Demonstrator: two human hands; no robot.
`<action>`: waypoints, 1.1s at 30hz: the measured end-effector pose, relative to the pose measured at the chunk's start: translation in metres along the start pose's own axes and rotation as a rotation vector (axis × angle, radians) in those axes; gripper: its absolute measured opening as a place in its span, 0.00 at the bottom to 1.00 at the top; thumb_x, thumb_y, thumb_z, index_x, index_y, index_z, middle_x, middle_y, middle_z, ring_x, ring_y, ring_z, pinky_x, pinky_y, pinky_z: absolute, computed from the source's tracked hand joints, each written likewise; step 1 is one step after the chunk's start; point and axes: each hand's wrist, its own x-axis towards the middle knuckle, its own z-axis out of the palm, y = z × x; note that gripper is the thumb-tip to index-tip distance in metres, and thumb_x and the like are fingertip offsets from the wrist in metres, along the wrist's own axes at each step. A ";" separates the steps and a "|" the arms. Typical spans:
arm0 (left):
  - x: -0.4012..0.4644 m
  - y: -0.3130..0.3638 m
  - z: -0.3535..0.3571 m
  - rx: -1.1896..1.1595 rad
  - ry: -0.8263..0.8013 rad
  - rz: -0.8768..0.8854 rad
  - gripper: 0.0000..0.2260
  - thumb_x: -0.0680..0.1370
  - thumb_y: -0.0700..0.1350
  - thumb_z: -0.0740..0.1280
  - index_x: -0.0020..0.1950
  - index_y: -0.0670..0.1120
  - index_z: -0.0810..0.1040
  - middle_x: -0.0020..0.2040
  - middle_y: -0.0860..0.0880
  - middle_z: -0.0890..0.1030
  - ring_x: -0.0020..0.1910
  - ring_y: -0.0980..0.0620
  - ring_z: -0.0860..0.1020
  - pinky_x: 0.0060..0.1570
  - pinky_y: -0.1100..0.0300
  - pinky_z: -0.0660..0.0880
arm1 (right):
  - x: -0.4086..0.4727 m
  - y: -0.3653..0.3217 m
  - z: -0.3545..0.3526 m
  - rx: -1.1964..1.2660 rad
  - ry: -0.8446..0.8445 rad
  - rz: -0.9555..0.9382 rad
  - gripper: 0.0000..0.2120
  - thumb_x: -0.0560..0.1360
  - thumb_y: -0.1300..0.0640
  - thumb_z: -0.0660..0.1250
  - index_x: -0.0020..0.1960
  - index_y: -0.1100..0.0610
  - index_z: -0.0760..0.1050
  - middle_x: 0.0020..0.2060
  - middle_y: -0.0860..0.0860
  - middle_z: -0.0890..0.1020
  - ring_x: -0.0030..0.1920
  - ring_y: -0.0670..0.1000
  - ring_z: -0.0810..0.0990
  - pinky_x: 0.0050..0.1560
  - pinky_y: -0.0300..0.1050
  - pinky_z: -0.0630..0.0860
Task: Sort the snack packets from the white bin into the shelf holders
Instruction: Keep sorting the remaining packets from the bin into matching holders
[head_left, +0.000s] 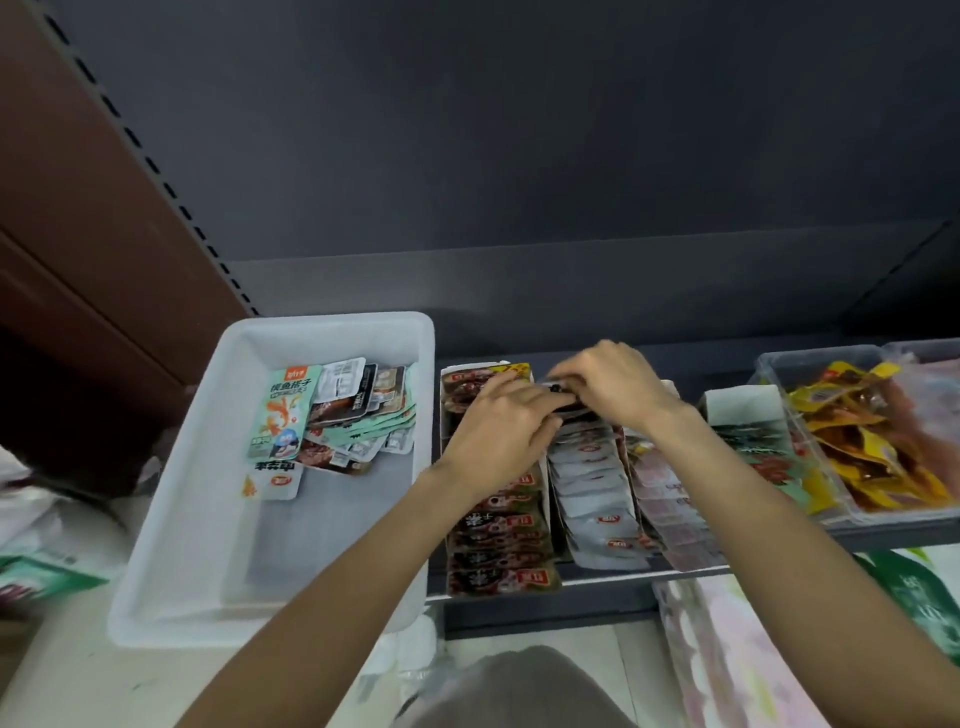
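Meeting over the back end of the shelf holders, the left hand (501, 426) and right hand (615, 382) both pinch a small dark packet (563, 400) between curled fingers, holding it just above the row of white packets (597, 483) standing in the second holder. Left of that row, touching it, a holder of dark brown packets (498, 540) runs front to back, each with a small red logo too blurred to read; the left forearm crosses over its middle. To the right stands a row of pale pink packets (670, 504), then a holder of green-printed ones (758, 441), partly hidden behind the right forearm. Beside the holders on the left sits the white bin (171, 519), with a loose heap of packets at its far end; the topmost, a mint green packet (283, 410), carries large Chinese characters and an orange fish drawing. Far right, a clear tray (779, 364) holds yellow packets (872, 441).
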 end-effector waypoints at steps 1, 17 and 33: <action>-0.006 -0.002 -0.005 -0.027 0.028 -0.016 0.14 0.78 0.47 0.61 0.60 0.47 0.79 0.53 0.49 0.83 0.56 0.51 0.77 0.66 0.56 0.62 | -0.001 0.001 0.004 0.014 0.001 0.028 0.14 0.79 0.58 0.61 0.58 0.45 0.80 0.54 0.49 0.83 0.55 0.55 0.80 0.50 0.48 0.74; -0.144 -0.165 -0.067 -0.039 0.050 -0.878 0.29 0.69 0.43 0.74 0.68 0.43 0.71 0.66 0.41 0.73 0.65 0.41 0.69 0.62 0.52 0.66 | 0.060 -0.201 0.044 0.530 -0.057 -0.133 0.14 0.76 0.60 0.64 0.61 0.52 0.77 0.58 0.48 0.80 0.57 0.49 0.76 0.57 0.43 0.71; -0.182 -0.181 -0.063 -0.126 -0.324 -0.782 0.29 0.76 0.52 0.65 0.75 0.50 0.60 0.76 0.49 0.59 0.74 0.48 0.58 0.72 0.54 0.58 | 0.131 -0.257 0.150 0.620 -0.152 0.402 0.12 0.75 0.54 0.68 0.55 0.59 0.74 0.52 0.52 0.83 0.50 0.53 0.81 0.42 0.43 0.74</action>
